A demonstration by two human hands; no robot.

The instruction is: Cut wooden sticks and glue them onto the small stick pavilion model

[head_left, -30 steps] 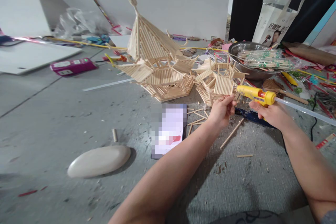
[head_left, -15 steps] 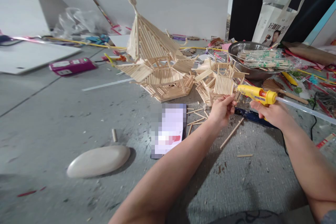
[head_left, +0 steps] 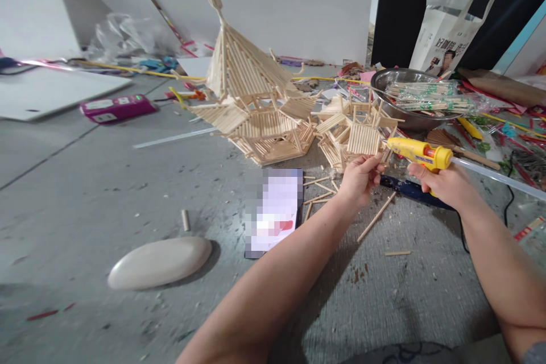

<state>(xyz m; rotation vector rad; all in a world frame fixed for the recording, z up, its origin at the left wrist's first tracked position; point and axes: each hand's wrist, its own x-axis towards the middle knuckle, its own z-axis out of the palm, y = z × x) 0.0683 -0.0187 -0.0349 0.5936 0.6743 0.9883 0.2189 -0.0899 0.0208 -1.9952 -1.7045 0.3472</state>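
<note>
My left hand [head_left: 359, 178] is closed on the lower edge of a small panel of glued wooden sticks [head_left: 363, 138], held up in front of a pile of similar stick pieces. My right hand [head_left: 439, 181] grips a yellow glue gun [head_left: 420, 153] with a clear glue stick [head_left: 495, 176] trailing out of its back. The gun's nozzle points left and sits right at the panel's right edge. A tall pagoda-like roof of sticks [head_left: 247, 96] stands on the grey floor to the left of the panel.
A phone [head_left: 275, 210] lies face up near my left forearm. A smooth pale stone [head_left: 160, 261] rests at the lower left. A metal bowl [head_left: 409, 99] with packed sticks, a white tote bag [head_left: 447, 28], a magenta box [head_left: 117, 108] and loose sticks lie around.
The glue gun and my right hand have shifted slightly to the right, away from the panel's edge. My left hand and the stick panel have stayed in place.
</note>
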